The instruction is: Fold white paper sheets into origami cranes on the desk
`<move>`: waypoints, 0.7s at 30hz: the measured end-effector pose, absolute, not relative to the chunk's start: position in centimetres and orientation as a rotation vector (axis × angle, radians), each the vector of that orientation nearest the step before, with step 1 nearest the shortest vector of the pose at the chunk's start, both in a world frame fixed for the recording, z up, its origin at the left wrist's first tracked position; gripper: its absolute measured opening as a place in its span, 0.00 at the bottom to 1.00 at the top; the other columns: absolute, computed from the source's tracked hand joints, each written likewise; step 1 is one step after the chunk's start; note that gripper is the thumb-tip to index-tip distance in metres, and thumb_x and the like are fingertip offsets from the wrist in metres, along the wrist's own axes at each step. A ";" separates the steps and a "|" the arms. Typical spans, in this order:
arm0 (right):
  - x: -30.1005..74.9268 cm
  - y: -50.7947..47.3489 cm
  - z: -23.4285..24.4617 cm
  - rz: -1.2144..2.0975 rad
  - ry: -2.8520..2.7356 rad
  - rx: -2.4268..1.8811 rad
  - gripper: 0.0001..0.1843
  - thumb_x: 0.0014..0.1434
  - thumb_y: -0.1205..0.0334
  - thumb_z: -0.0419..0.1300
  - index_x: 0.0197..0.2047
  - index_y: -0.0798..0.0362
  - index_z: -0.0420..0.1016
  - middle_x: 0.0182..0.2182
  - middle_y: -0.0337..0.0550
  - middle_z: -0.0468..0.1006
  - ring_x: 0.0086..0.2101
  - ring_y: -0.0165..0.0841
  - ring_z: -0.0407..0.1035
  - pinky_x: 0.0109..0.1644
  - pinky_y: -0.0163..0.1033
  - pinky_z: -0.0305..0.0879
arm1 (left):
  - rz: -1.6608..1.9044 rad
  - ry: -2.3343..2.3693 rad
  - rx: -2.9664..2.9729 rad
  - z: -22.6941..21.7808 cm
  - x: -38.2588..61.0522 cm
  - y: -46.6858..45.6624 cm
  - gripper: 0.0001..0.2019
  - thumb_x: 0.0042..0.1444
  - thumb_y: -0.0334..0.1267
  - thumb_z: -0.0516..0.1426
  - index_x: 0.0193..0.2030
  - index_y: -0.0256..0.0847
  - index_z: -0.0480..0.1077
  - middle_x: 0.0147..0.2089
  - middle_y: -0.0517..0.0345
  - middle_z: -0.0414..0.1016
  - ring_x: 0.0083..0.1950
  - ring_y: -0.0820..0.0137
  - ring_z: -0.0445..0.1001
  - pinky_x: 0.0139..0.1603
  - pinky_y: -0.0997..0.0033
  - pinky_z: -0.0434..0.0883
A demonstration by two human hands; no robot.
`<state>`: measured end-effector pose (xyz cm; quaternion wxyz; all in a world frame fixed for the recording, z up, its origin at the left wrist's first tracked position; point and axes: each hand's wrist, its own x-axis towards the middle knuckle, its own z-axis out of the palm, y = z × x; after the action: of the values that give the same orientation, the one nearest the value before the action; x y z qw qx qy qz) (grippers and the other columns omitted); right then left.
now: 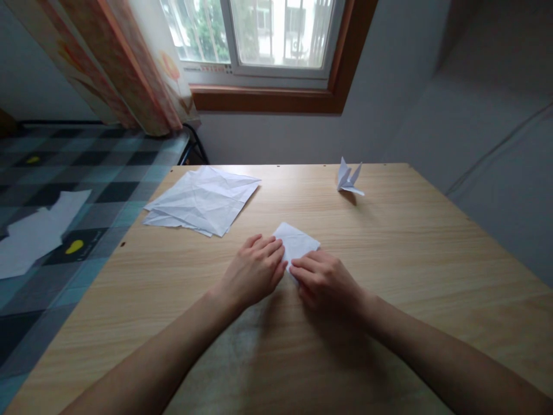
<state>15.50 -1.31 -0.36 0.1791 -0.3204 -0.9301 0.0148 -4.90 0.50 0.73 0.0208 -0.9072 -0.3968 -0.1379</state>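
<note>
A small folded square of white paper [298,241] lies on the wooden table between my hands, one corner pointing away from me. My left hand [258,266] is closed, its fingers bent together and pressed on the paper's left edge. On the near right side, my right hand [326,281] has its fingers pinched at the paper's lower edge. Both hands cover parts of the near corner, so the fold there is hidden. Farther back to the right stands a folded white paper crane [347,177], apart from both hands.
Creased white sheets [205,199] lie piled at the table's back left. The wooden table [410,248] ends near a wall and window [276,34]. Left of it is a bed with a checked cover [142,158], bearing more white paper [38,233]. A curtain [125,63] hangs behind.
</note>
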 end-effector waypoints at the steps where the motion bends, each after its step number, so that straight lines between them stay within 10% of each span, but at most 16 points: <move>1: 15.4 -1.5 -0.4 0.073 -2.640 -0.856 0.10 0.53 0.69 0.58 0.39 0.55 0.76 0.38 0.50 0.81 0.38 0.40 0.72 0.43 0.44 0.69 | -0.425 -1.258 -2.815 0.7 -5.0 0.6 0.14 0.66 0.38 0.50 0.50 0.37 0.74 0.56 0.47 0.77 0.59 0.58 0.73 0.63 0.52 0.63; 21: 19.5 3.1 -1.5 0.347 -2.403 -0.764 0.20 0.49 0.73 0.58 0.45 0.50 0.77 0.50 0.48 0.79 0.52 0.42 0.70 0.57 0.53 0.67 | -0.332 -1.372 -3.018 0.2 -6.5 1.7 0.21 0.66 0.38 0.48 0.64 0.41 0.66 0.71 0.45 0.60 0.72 0.58 0.59 0.71 0.42 0.54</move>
<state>19.54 3.12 -1.52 0.2936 -0.2868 -0.9025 0.1305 -6.51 1.75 0.23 -0.0950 -0.9017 -0.4101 -0.0993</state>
